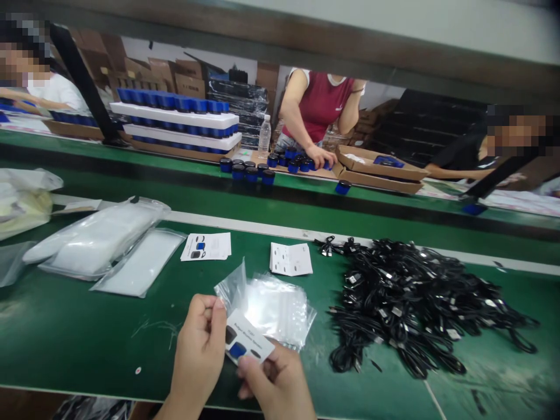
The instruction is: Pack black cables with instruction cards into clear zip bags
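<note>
The left hand (pixel 196 350) is curled nearly closed, its fingers and thumb pinching the left edge of a printed card (pixel 247 344), and the right hand (pixel 277 379) pinches the card's lower right corner between thumb and fingers. Just behind the card, touching both it and the left hand, lies a clear zip bag (pixel 275 309), one corner sticking up. I cannot tell whether the card's edge is inside its mouth. To the right of the hands sprawls a large heap of black cables (pixel 415 303), with a few lying apart at its top end. Straight ahead sits a small stack of cards (pixel 291 259), and a second stack (pixel 205 246) lies ahead and to the left. Further left are flat packs of clear bags (pixel 140 262), which look mostly full, all on the green bench (pixel 87 332). No filled bag with a card and cable shows near the hands, so much of this stock looks unused. Well beyond, across a second belt, a co-worker's hand (pixel 321 156) rests among blue-lidded jars (pixel 280 166).
</note>
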A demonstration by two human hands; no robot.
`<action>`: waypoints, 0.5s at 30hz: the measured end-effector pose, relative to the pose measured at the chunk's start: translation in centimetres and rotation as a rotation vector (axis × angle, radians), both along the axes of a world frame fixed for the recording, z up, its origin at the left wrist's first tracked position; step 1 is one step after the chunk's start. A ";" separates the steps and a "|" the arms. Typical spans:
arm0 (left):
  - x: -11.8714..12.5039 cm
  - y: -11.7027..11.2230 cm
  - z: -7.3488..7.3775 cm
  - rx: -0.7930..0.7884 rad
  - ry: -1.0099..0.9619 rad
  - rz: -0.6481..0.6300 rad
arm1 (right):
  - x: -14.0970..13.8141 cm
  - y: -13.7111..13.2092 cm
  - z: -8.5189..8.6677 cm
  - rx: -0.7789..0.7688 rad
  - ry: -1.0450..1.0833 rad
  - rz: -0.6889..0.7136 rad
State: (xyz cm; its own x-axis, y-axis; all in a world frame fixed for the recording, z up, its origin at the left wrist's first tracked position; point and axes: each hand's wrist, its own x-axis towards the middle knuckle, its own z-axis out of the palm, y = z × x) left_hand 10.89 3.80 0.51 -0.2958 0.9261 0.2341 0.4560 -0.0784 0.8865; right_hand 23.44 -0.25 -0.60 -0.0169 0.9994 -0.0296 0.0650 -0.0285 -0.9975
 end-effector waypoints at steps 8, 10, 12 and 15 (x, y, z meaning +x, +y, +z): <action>0.1 -0.6 0.6 0.087 0.149 -0.122 | 0.6 0.0 0.0 0.826 -0.530 -0.270; 0.4 -0.7 0.9 0.107 0.166 -0.158 | 0.6 0.1 -0.5 0.885 -0.636 -0.297; 0.6 -0.8 1.0 0.130 0.191 -0.153 | 0.8 0.0 -0.9 0.867 -0.747 -0.286; 1.1 -1.1 0.9 0.222 0.301 -0.130 | 1.2 -0.1 -0.9 0.778 -0.849 -0.241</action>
State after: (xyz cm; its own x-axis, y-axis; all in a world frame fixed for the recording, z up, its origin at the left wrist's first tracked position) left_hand 11.97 2.74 1.39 -0.0672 0.8682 0.4916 0.6663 -0.3277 0.6698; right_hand 24.69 -0.37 -1.48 -0.0938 0.7278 0.6794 0.7931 0.4671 -0.3909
